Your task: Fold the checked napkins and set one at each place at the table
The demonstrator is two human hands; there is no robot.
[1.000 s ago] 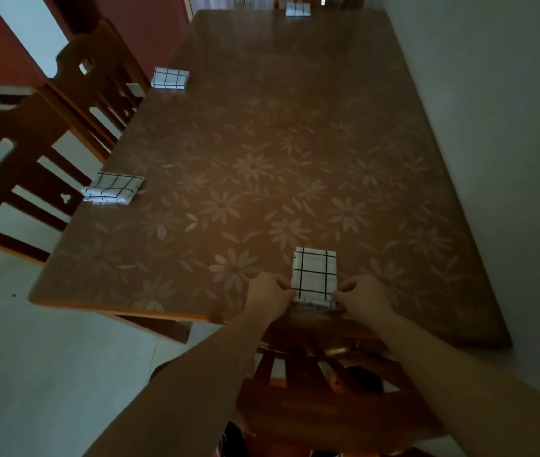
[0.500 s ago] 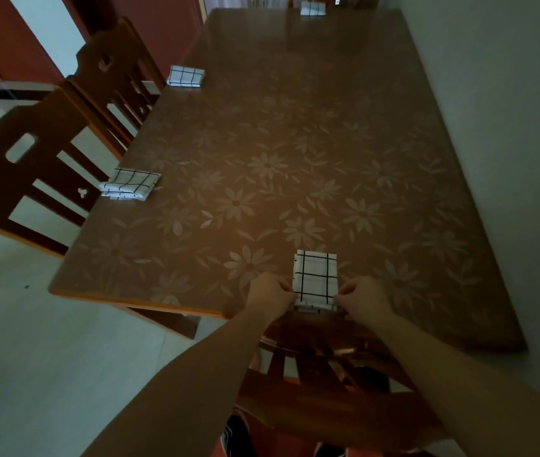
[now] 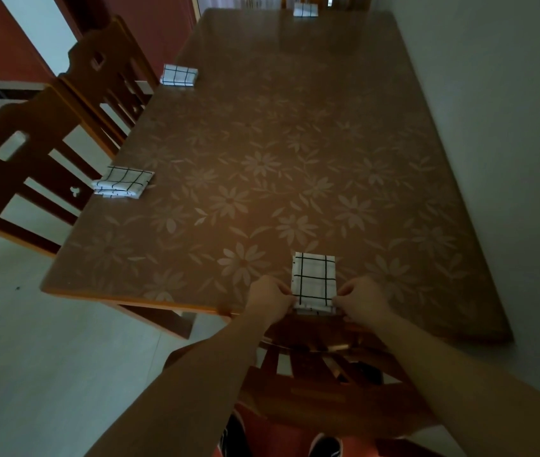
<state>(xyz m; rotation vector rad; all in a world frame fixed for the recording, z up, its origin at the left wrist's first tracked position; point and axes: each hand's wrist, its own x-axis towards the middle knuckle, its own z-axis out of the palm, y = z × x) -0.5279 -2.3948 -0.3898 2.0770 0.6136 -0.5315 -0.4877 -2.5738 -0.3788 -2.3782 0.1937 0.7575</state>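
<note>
A folded white napkin with black checks lies at the near edge of the brown flower-patterned table. My left hand pinches its near left corner and my right hand pinches its near right corner. Three more folded checked napkins lie on the table: one at the left edge, one further back on the left, and one at the far end.
Two wooden chairs stand along the table's left side. Another chair is tucked in right below my hands. A grey wall runs along the table's right side. Pale floor lies to the left.
My hands stay pinching the near napkin's corners. The camera has shifted a little, so the table and the other napkins sit slightly further right in view.
</note>
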